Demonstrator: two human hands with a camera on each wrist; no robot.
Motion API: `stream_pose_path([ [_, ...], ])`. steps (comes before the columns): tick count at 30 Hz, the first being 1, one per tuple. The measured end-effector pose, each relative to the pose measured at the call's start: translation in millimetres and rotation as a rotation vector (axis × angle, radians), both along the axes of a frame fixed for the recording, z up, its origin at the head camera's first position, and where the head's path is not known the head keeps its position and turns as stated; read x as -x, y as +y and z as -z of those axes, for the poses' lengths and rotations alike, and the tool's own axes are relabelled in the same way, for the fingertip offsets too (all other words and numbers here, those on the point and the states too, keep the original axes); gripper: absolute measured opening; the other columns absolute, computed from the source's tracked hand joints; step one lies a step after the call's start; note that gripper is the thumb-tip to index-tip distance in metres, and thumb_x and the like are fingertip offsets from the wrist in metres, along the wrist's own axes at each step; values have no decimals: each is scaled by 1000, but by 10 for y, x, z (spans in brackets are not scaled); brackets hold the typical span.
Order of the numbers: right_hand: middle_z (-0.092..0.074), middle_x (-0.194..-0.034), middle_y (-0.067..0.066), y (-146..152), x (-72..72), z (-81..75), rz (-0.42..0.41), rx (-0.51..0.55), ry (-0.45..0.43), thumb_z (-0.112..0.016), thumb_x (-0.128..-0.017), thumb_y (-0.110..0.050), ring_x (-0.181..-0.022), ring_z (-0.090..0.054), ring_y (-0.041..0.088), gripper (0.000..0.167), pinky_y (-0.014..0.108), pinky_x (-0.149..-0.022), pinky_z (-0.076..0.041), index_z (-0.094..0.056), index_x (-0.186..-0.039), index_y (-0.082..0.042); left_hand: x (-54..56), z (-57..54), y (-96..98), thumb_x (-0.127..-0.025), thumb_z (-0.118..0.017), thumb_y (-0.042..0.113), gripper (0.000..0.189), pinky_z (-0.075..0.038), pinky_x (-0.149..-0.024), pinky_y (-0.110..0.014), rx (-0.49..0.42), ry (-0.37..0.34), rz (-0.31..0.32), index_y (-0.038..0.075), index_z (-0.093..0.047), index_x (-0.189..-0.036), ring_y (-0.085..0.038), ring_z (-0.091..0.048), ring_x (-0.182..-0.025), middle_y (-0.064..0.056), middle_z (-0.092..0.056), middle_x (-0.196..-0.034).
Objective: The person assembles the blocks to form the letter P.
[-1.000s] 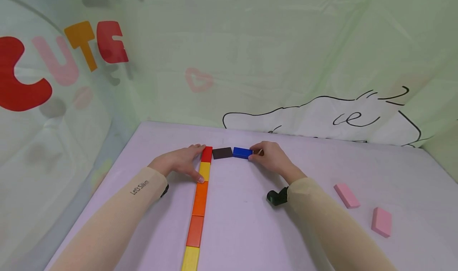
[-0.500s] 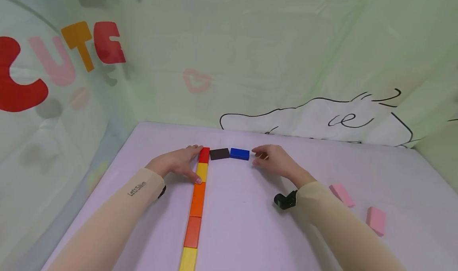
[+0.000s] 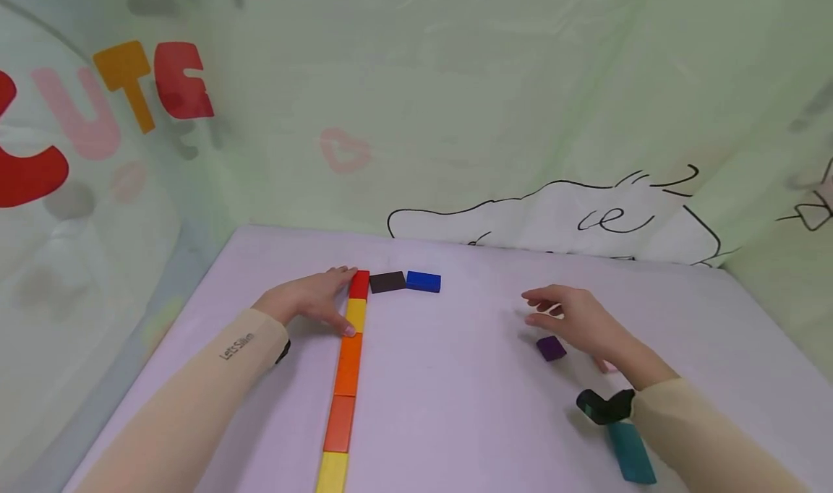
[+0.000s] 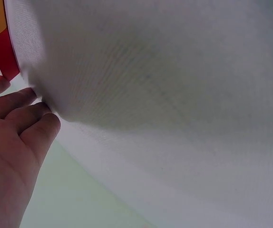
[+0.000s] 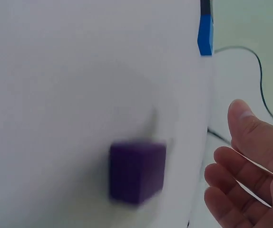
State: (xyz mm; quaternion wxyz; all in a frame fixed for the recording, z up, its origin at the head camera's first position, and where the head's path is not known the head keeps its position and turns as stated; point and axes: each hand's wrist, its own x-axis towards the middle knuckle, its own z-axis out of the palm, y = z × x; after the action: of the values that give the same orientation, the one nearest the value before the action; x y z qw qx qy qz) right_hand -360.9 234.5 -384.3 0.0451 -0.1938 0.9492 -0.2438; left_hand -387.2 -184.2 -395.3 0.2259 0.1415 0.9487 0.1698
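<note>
A row of blocks runs toward me: a red block point(image 3: 360, 285), a yellow block point(image 3: 355, 315), an orange block point(image 3: 348, 363), a darker orange block point(image 3: 339, 423) and another yellow block point(image 3: 332, 472). My left hand point(image 3: 304, 299) rests against the row's left side, a fingertip at the red block and the thumb at the first yellow block's near end. From the red block, a black block point(image 3: 387, 282) and a blue block point(image 3: 424, 282) lead right. My right hand point(image 3: 581, 322), holding nothing, hovers with loosely bent fingers near a purple block point(image 5: 136, 172).
A pink block point(image 3: 606, 365) is mostly hidden behind the right wrist. A teal block point(image 3: 631, 453) lies under the right wrist's black camera point(image 3: 605, 406). A light curtain point(image 3: 455, 103) with coloured letters and line drawings rises behind the pale purple table point(image 3: 455, 392).
My right hand has let go of the blue block and moved right and nearer to me. The purple and teal blocks have come into sight. The left hand keeps its place at the row.
</note>
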Motion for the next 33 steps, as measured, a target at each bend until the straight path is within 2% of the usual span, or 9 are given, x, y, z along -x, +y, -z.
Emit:
stream_pose_path([
  [6, -69, -121, 22, 506, -176, 49, 112, -49, 1, -76, -93, -22, -104, -67, 34, 48, 50, -87, -61, -64, -133, 2, -12, 6, -7, -82, -83, 37, 108, -22, -127, -57, -9, 2, 2, 4, -21, -163, -39, -20, -157, -20, -22, -169],
  [12, -66, -123, 26, 941, -236, 135, 139, -135, -35, -74, -93, -16, -103, -64, 35, 51, 39, -79, -61, -60, -137, 4, -25, -3, -7, -82, -83, 36, 107, -21, -128, -57, -21, -5, 8, 4, -20, -163, -39, -19, -157, -21, -21, -169],
  [14, -65, -120, 25, 1035, -241, 145, 142, -150, -64, -75, -92, -15, -101, -62, 32, 51, 32, -75, -59, -59, -136, 5, -27, -6, -6, -83, -83, 36, 107, -21, -128, -57, -21, -5, 8, 4, -20, -163, -39, -19, -157, -21, -21, -169],
  [17, -66, -113, 22, 1088, -262, 145, 186, -178, -117, -77, -91, -23, -97, -60, 29, 55, 32, -73, -57, -59, -133, 8, -27, -11, -8, -83, -83, 36, 107, -21, -128, -57, -24, -5, 8, 4, -20, -163, -39, -19, -157, -21, -21, -169],
  [19, -66, -110, 22, 1074, -293, 155, 242, -208, -154, -78, -90, -36, -94, -59, 28, 63, 29, -70, -55, -60, -130, 9, -25, -15, -11, -82, -83, 36, 108, -21, -128, -57, -26, -4, 6, 4, -20, -163, -39, -19, -158, -21, -21, -169],
  [21, -66, -107, 23, 1039, -336, 173, 296, -230, -183, -79, -87, -48, -90, -58, 28, 73, 33, -68, -55, -61, -126, 11, -23, -16, -17, -82, -83, 36, 108, -21, -128, -57, -30, -1, 8, 3, -20, -163, -40, -19, -157, -21, -21, -169],
  [24, -66, -105, 26, 996, -400, 218, 348, -256, -200, -79, -82, -58, -86, -57, 27, 83, 32, -64, -55, -61, -122, 13, -21, -14, -22, -82, -83, 37, 108, -21, -127, -57, -34, -1, 9, 3, -20, -163, -40, -19, -157, -22, -21, -169],
  [30, -67, -95, 22, 976, -466, 248, 382, -280, -196, -80, -81, -57, -81, -55, 25, 80, 34, -63, -53, -64, -114, 14, -26, -7, -26, -82, -83, 37, 108, -20, -127, -58, -34, -5, 12, 3, -19, -163, -41, -18, -157, -22, -20, -169],
  [33, -67, -93, 21, 978, -482, 237, 392, -266, -196, -80, -83, -51, -75, -56, 22, 74, 33, -60, -52, -64, -113, 15, -26, -7, -25, -82, -83, 37, 109, -20, -127, -58, -30, -1, 14, 3, -19, -163, -41, -18, -157, -22, -20, -169],
])
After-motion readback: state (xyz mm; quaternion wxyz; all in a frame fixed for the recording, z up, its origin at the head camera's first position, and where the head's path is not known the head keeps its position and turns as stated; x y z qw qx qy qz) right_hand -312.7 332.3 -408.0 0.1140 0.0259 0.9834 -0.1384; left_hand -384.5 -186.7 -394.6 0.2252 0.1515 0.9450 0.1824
